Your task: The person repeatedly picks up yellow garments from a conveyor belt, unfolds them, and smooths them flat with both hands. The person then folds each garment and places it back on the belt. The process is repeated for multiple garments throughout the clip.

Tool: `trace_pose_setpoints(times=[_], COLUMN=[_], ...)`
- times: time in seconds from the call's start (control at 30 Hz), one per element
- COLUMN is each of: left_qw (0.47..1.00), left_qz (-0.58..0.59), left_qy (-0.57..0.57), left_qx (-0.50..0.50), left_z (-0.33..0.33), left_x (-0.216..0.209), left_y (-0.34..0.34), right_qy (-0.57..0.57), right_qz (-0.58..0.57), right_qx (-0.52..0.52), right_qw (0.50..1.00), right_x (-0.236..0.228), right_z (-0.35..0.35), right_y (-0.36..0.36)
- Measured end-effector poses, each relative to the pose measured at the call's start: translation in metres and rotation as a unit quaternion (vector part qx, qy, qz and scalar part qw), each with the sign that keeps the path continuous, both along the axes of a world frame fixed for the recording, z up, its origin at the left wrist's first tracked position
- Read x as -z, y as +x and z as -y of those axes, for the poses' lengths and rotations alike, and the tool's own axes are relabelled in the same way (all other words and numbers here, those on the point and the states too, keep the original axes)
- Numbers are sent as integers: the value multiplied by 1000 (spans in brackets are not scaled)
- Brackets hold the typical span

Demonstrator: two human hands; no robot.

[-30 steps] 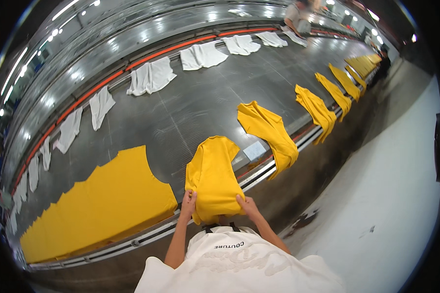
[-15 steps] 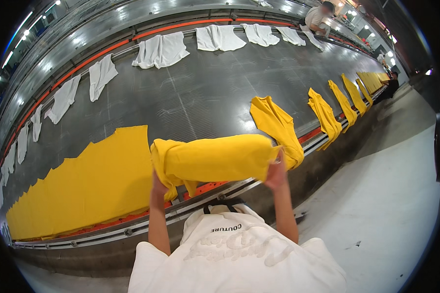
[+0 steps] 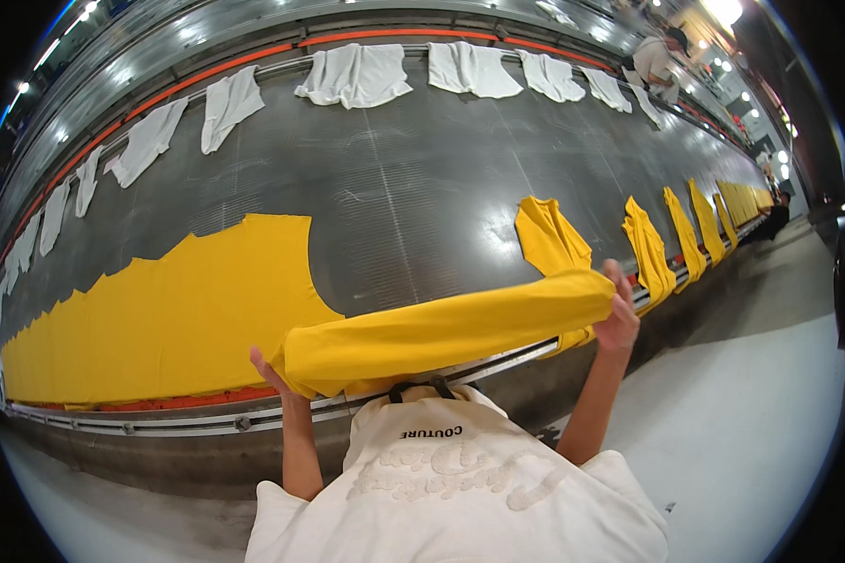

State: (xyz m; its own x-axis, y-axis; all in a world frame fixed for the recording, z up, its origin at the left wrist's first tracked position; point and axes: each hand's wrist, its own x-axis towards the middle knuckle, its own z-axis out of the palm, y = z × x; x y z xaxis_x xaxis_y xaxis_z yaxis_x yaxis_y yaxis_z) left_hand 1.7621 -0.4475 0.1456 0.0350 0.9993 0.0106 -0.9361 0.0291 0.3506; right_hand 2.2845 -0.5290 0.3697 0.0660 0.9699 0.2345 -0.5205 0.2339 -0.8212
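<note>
A yellow cloth garment piece (image 3: 441, 324) is stretched in a long folded band between my two hands, above the near edge of the table. My left hand (image 3: 274, 375) grips its left end; the thumb shows, while most fingers are hidden by the cloth. At the right end, my right hand (image 3: 618, 319) holds the cloth with the thumb side up. Flat yellow cloth pieces (image 3: 178, 310) lie on the table to the left, overlapping in a row with stepped upper edges. Beyond my right hand, another yellow piece (image 3: 546, 235) lies over the table's near edge, partly covered by the held cloth.
The long dark table (image 3: 422, 188) has a metal rail (image 3: 188, 427) along its near side. White cloth pieces (image 3: 357, 75) hang along the far rail. More yellow pieces (image 3: 648, 249) drape at the right. Two people (image 3: 652, 66) work farther off. Pale floor (image 3: 723, 422) lies at right.
The yellow piece has gone from a broad, bunched shape to a longer, narrower band. My hands have moved farther apart, and the view has shifted to the left.
</note>
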Motion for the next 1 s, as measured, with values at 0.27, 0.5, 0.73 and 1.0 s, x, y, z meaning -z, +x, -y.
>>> trace_pose_setpoints(times=[0.27,0.5,0.73,1.0], left_qw=[988,966,910,893], left_qz=[110,-218,-369,-294], left_qy=[92,-136,26,-122], left_qx=[63,34,-186,-318], left_z=[38,51,57,-20], left_x=[59,-7,-70,-222], left_y=[-76,-30,-94,-88], right_qy=[90,-372,-255,-37], right_qz=[81,9,12,51], right_qx=[79,145,388,469], right_qw=[989,917,886,881], right_x=[-44,102,25,-68], right_z=[-6,19,31,-38], right_y=[44,36,58,51])
